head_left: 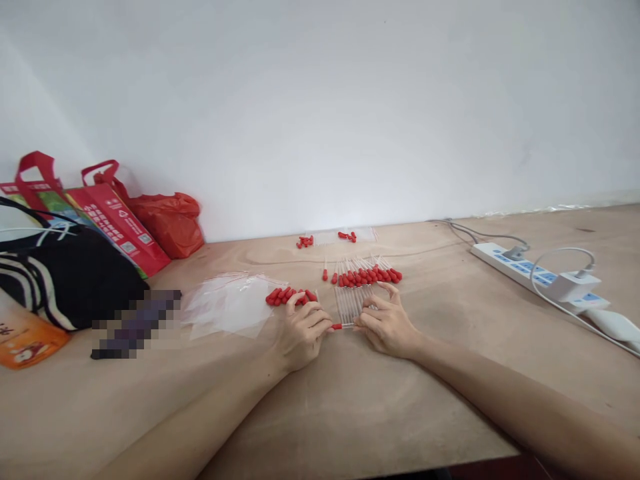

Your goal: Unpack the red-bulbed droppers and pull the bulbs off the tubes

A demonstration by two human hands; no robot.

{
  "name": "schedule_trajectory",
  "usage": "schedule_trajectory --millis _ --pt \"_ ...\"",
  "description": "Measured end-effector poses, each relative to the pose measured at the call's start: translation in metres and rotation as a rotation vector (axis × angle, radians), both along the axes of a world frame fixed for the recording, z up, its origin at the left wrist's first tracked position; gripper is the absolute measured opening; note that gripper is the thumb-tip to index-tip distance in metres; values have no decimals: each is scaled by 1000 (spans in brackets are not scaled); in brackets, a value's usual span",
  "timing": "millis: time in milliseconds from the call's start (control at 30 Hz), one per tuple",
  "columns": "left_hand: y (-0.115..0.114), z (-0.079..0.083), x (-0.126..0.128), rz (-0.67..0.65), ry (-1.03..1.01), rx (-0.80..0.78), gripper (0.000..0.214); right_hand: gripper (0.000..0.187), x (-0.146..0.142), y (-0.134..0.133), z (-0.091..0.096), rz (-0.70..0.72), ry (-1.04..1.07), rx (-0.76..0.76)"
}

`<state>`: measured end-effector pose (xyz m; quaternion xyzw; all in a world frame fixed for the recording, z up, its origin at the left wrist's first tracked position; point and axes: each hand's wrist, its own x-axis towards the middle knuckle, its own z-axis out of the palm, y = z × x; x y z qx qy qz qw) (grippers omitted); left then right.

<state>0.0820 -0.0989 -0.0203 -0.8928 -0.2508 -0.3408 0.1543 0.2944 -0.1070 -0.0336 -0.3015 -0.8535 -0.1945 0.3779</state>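
Between my two hands a thin clear tube point(349, 326) lies level, with a red rubber bulb point(338, 327) on its left end. My left hand point(305, 333) pinches the bulb with its fingertips. The tube's right part is pinched in my right hand point(389, 327). Just beyond my hands lies a row of bare clear tubes point(349, 303). Behind these are several droppers point(367, 275), clear tubes with red bulbs facing me. A pile of loose red bulbs point(285, 295) sits by my left fingers, partly hidden by them.
Flat clear plastic bags point(233, 303) lie to the left, beside a pixelated dark object point(143, 323). Bagged red-bulbed pieces point(347, 236) lie near the wall. A black bag point(75, 273) and red bags point(167, 223) stand far left. A white power strip point(525, 270) with cables is at right.
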Motion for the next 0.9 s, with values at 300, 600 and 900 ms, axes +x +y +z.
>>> schedule_trajectory --millis 300,600,900 --pt "-1 0 1 -15 13 -15 14 19 1 -4 2 -4 -5 21" --pt "3 13 -30 159 -140 -20 12 22 42 12 1 -247 193 -126" --pt "42 11 -57 474 -328 -204 22 17 39 16 -3 -554 241 -304"
